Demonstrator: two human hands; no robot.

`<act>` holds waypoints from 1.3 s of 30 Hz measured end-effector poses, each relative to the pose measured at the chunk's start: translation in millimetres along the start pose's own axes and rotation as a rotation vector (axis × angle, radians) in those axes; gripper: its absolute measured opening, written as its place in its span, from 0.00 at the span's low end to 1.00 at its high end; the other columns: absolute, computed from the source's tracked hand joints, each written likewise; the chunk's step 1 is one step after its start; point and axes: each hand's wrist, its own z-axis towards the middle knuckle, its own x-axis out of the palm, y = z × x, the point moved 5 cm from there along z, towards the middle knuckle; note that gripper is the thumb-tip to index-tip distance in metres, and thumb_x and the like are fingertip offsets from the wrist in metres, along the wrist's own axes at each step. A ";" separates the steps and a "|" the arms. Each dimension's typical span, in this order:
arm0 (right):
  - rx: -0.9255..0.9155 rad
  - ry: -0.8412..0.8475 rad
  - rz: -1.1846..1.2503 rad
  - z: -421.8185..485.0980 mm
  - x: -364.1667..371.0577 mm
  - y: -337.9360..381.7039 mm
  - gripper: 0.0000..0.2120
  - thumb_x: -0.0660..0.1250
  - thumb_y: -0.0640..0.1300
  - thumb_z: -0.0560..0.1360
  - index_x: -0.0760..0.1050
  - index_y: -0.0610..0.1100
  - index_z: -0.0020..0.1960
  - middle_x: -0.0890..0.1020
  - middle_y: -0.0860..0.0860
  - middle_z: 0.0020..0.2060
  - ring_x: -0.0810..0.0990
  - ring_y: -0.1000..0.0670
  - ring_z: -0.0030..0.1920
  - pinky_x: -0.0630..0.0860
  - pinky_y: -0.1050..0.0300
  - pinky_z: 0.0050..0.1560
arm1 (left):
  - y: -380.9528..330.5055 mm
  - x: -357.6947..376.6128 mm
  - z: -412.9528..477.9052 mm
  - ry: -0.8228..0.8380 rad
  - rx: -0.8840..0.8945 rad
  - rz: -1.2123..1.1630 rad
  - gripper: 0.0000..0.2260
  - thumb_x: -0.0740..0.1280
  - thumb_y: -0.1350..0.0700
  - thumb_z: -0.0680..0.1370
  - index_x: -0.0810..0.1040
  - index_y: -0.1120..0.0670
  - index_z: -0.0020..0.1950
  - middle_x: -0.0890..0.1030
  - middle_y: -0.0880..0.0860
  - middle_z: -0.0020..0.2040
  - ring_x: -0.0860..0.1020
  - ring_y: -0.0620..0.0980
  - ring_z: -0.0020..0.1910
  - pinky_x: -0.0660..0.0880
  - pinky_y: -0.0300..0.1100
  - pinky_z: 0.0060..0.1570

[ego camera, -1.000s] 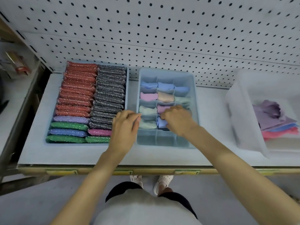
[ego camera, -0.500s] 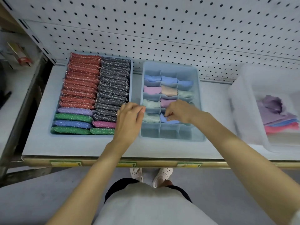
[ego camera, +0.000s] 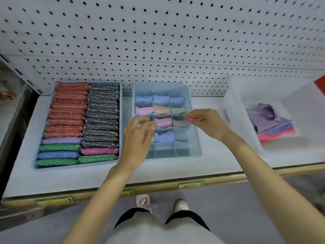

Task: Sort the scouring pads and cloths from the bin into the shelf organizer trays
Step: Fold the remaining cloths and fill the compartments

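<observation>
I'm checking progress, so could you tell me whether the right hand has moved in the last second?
Yes. The right hand has shifted rightward, from the middle column of the divided tray to its right rim.

One pad tray (ego camera: 120, 120), one divided tray (ego camera: 195, 138), one clear bin (ego camera: 233, 120), three green pads (ego camera: 59, 147), one pink pad (ego camera: 99, 151)

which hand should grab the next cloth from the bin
Right, probably. The right hand is over the right edge of the divided tray, nearest the clear bin of cloths; the left hand is farther left.
</observation>
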 end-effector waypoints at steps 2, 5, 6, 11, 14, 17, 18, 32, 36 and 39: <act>0.030 -0.121 0.148 -18.4 -27.1 -19.8 0.10 0.66 0.34 0.76 0.81 0.46 0.50 0.83 0.50 0.43 0.81 0.56 0.39 0.75 0.68 0.45 | -29.7 26.4 5.3 0.071 0.004 -0.137 0.21 0.54 0.44 0.80 0.80 0.55 0.60 0.74 0.49 0.59 0.72 0.46 0.62 0.68 0.42 0.63; 0.132 -0.271 0.264 -45.6 -67.8 -57.6 0.14 0.62 0.28 0.76 0.79 0.44 0.51 0.82 0.48 0.41 0.80 0.60 0.34 0.76 0.68 0.40 | -76.4 84.1 5.5 0.249 -0.016 -0.246 0.17 0.56 0.48 0.82 0.77 0.55 0.62 0.74 0.50 0.61 0.72 0.47 0.62 0.70 0.47 0.65; 0.179 -0.315 0.269 -54.3 -81.8 -72.7 0.13 0.62 0.28 0.76 0.79 0.43 0.51 0.82 0.48 0.41 0.80 0.61 0.33 0.76 0.67 0.40 | -92.5 104.4 4.1 0.302 -0.015 -0.267 0.16 0.57 0.49 0.82 0.76 0.54 0.64 0.73 0.50 0.62 0.73 0.48 0.62 0.70 0.48 0.65; 0.312 -0.468 0.307 -99.9 -146.0 -155.4 0.09 0.68 0.33 0.75 0.80 0.42 0.52 0.82 0.49 0.42 0.81 0.53 0.37 0.78 0.57 0.46 | -163.2 181.5 2.4 0.411 0.001 -0.268 0.15 0.57 0.49 0.83 0.71 0.51 0.69 0.69 0.46 0.68 0.69 0.42 0.65 0.62 0.32 0.61; 0.303 -0.396 0.254 -111.3 -170.2 -198.1 0.10 0.69 0.32 0.74 0.81 0.45 0.51 0.83 0.54 0.43 0.81 0.57 0.35 0.79 0.59 0.47 | -190.6 215.7 7.7 0.419 0.032 -0.228 0.15 0.58 0.52 0.83 0.71 0.54 0.68 0.68 0.48 0.70 0.67 0.46 0.68 0.61 0.33 0.65; 0.289 -0.307 0.220 -102.5 -189.5 -234.8 0.12 0.71 0.33 0.73 0.81 0.48 0.50 0.82 0.53 0.46 0.79 0.65 0.35 0.77 0.65 0.46 | -206.1 248.7 20.3 0.374 0.034 -0.157 0.15 0.58 0.54 0.83 0.71 0.56 0.68 0.68 0.51 0.71 0.66 0.48 0.70 0.59 0.32 0.64; 0.276 -0.275 0.203 -96.0 -195.1 -245.3 0.12 0.71 0.32 0.72 0.81 0.46 0.51 0.81 0.53 0.46 0.78 0.67 0.35 0.76 0.70 0.44 | -208.4 258.4 26.3 0.332 0.014 -0.143 0.14 0.58 0.55 0.83 0.71 0.56 0.68 0.68 0.52 0.70 0.65 0.49 0.70 0.57 0.30 0.63; 0.248 -0.205 -0.375 32.9 -239.0 -307.0 0.12 0.62 0.52 0.78 0.76 0.44 0.53 0.79 0.45 0.51 0.78 0.41 0.53 0.73 0.51 0.46 | -204.9 300.7 45.1 -0.019 -0.270 0.113 0.17 0.59 0.50 0.82 0.70 0.49 0.71 0.65 0.43 0.74 0.50 0.29 0.71 0.54 0.32 0.67; 0.219 -0.264 0.171 39.6 -263.9 -297.0 0.09 0.63 0.43 0.78 0.74 0.42 0.39 0.78 0.45 0.35 0.78 0.43 0.40 0.75 0.49 0.41 | -218.3 296.7 54.1 -0.127 -0.306 0.057 0.16 0.60 0.48 0.81 0.74 0.51 0.67 0.71 0.47 0.70 0.60 0.39 0.73 0.54 0.42 0.75; 0.117 -0.091 0.693 21.4 -293.2 -248.9 0.08 0.62 0.38 0.79 0.74 0.36 0.43 0.78 0.41 0.37 0.79 0.46 0.38 0.81 0.53 0.41 | -258.1 295.5 78.9 -0.156 -0.304 -0.137 0.17 0.64 0.51 0.80 0.71 0.48 0.69 0.72 0.42 0.68 0.67 0.32 0.66 0.59 0.21 0.61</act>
